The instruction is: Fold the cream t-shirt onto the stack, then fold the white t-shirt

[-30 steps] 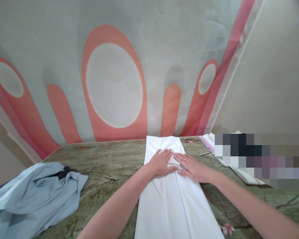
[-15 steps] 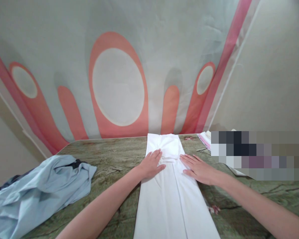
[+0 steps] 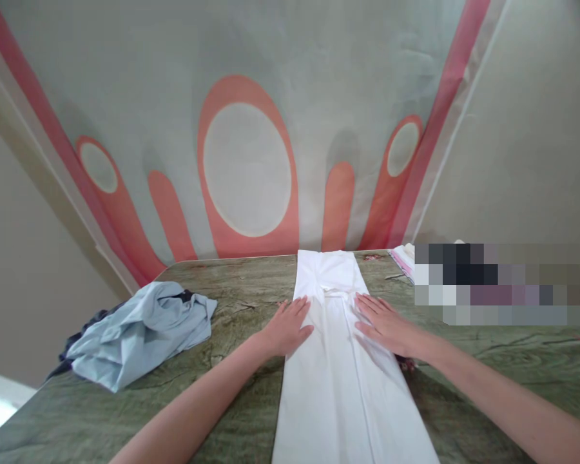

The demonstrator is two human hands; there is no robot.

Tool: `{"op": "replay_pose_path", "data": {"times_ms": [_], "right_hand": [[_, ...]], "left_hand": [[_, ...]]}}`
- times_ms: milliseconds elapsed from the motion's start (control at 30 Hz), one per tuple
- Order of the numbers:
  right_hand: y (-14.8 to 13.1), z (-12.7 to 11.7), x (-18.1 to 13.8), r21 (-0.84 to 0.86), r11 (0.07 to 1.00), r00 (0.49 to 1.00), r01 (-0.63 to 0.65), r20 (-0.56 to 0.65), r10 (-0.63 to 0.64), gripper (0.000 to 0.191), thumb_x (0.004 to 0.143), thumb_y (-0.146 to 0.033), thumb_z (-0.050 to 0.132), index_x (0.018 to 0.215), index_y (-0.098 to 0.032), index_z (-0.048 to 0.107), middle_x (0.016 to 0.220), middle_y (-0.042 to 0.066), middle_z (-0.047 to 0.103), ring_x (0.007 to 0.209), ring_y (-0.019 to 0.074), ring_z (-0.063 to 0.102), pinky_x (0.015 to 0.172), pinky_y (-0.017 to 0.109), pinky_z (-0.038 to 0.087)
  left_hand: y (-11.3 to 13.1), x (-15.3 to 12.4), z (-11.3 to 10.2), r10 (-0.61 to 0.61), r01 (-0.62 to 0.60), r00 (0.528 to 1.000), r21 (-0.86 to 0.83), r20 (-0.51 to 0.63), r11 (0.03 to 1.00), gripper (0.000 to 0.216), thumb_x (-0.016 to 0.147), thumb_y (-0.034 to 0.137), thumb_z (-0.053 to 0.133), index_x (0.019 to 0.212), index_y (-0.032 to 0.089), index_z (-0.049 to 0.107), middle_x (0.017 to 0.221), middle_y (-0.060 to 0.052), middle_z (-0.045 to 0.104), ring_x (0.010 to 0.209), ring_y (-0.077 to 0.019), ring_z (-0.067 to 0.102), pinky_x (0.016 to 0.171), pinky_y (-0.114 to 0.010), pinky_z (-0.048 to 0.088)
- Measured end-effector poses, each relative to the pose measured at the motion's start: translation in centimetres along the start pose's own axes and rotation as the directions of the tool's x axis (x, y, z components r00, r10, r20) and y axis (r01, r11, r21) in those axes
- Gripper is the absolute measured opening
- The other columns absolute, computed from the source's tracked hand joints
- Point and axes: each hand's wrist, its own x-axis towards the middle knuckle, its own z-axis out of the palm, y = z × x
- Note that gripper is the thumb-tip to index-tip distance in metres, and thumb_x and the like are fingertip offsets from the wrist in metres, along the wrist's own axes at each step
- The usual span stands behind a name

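Note:
A long white garment (image 3: 336, 361), folded into a narrow strip, lies flat on the green marbled table (image 3: 232, 303) and runs from the near edge to the far edge. My left hand (image 3: 286, 325) rests open on its left edge, fingers stretched flat. On the right edge lies my right hand (image 3: 384, 324), also open and flat. The two hands sit apart, with the garment's middle seam between them.
A crumpled light-blue cloth (image 3: 140, 332) over something dark lies at the table's left side. A white and pink folded cloth (image 3: 402, 261) sits at the far right beside a blurred patch. A wall hanging with orange ovals (image 3: 246, 174) stands behind the table.
My hands slid apart from the garment's middle out to its two side edges. The view shifted to the left, showing more of the left wall and the table's left end.

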Motion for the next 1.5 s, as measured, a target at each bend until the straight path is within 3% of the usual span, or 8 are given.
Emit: {"op": "replay_pose_path", "data": {"times_ms": [167, 400, 567, 700, 933, 1067, 1167, 1500], "right_hand": [[-0.6, 1.2, 2.0, -0.011, 0.997, 0.997, 0.079, 0.017, -0.079, 0.070, 0.088, -0.060, 0.024, 0.144, -0.017, 0.021, 0.148, 0.010, 0.020, 0.136, 0.0232, 0.018, 0.110, 0.046, 0.016], [2.7, 0.1, 4.3, 0.006, 0.984, 0.984, 0.176, 0.032, -0.176, 0.064, 0.088, -0.058, 0.029, 0.143, -0.026, 0.023, 0.148, 0.004, 0.024, 0.135, 0.0224, 0.022, 0.110, 0.046, 0.013], [3.0, 0.1, 5.7, -0.027, 0.992, 0.992, 0.124, 0.003, -0.124, 0.062, 0.089, -0.057, 0.027, 0.141, -0.025, 0.028, 0.146, 0.006, 0.030, 0.134, 0.0238, 0.024, 0.109, 0.049, 0.011], [0.6, 0.9, 4.5, -0.020, 0.999, 0.999, 0.033, -0.023, -0.034, 0.070, 0.088, -0.060, 0.024, 0.142, -0.015, 0.026, 0.146, 0.012, 0.027, 0.135, 0.0256, 0.022, 0.110, 0.048, 0.014], [-1.8, -0.2, 1.1, 0.077, 0.992, 0.994, 0.099, 0.036, -0.102, 0.070, 0.090, -0.056, 0.024, 0.141, -0.010, 0.027, 0.147, 0.014, 0.024, 0.136, 0.0239, 0.019, 0.111, 0.040, 0.019], [-1.9, -0.3, 0.1, 0.046, 0.995, 0.995, 0.092, 0.023, -0.093, 0.072, 0.088, -0.058, 0.028, 0.142, -0.010, 0.026, 0.148, 0.014, 0.021, 0.136, 0.0248, 0.016, 0.111, 0.042, 0.016], [-2.1, -0.1, -0.4, 0.036, 0.993, 0.994, 0.109, 0.025, -0.110, 0.071, 0.088, -0.058, 0.029, 0.143, -0.013, 0.024, 0.148, 0.012, 0.020, 0.136, 0.0242, 0.015, 0.111, 0.044, 0.014], [-2.3, -0.5, -1.2, 0.021, 0.991, 0.990, 0.129, 0.047, -0.130, 0.067, 0.089, -0.057, 0.024, 0.144, -0.018, 0.021, 0.149, 0.009, 0.019, 0.136, 0.0230, 0.016, 0.111, 0.044, 0.013]], "left_hand": [[0.2, 3.2, 1.5, -0.005, 0.006, 0.996, 0.009, -0.085, 1.000, 0.058, 0.093, 0.047, 0.020, 0.142, 0.015, 0.018, 0.149, -0.010, 0.015, 0.137, -0.0211, 0.012, 0.109, -0.042, 0.013], [0.3, 5.3, 2.7, -0.071, 0.072, 0.991, 0.006, -0.113, 0.997, 0.064, 0.091, 0.053, 0.019, 0.142, 0.015, 0.020, 0.150, -0.010, 0.014, 0.136, -0.0259, 0.014, 0.108, -0.046, 0.015], [1.1, 6.5, 2.3, -0.145, 0.146, 0.986, 0.011, -0.080, 0.989, 0.060, 0.090, 0.050, 0.026, 0.140, 0.016, 0.025, 0.149, -0.010, 0.017, 0.135, -0.0312, 0.016, 0.106, -0.050, 0.017], [2.0, 6.8, 2.1, 0.001, 0.003, 0.996, 0.045, -0.094, 0.999, 0.049, 0.090, 0.026, 0.028, 0.137, 0.016, 0.028, 0.148, -0.010, 0.022, 0.135, -0.0235, 0.018, 0.108, -0.044, 0.017], [1.5, 10.8, 1.3, 0.170, -0.152, 0.969, 0.108, -0.177, 0.982, 0.044, 0.088, 0.012, 0.030, 0.131, 0.015, 0.038, 0.140, -0.009, 0.037, 0.130, -0.0201, 0.030, 0.102, -0.036, 0.028], [1.3, 13.9, 0.3, 0.201, -0.155, 0.957, 0.214, -0.210, 0.964, 0.030, 0.090, 0.015, 0.034, 0.112, 0.017, 0.055, 0.113, -0.010, 0.058, 0.106, -0.0217, 0.051, 0.087, -0.034, 0.039], [1.3, 15.3, -0.1, 0.208, -0.158, 0.957, 0.243, -0.200, 0.957, 0.023, 0.089, 0.015, 0.039, 0.095, 0.016, 0.061, 0.098, -0.010, 0.061, 0.096, -0.0233, 0.054, 0.081, -0.036, 0.039], [0.8, 15.4, -0.1, 0.213, -0.154, 0.964, 0.314, -0.160, 0.937, 0.018, 0.086, 0.010, 0.044, 0.091, 0.012, 0.061, 0.093, -0.012, 0.061, 0.094, -0.0234, 0.054, 0.079, -0.035, 0.040]]}}
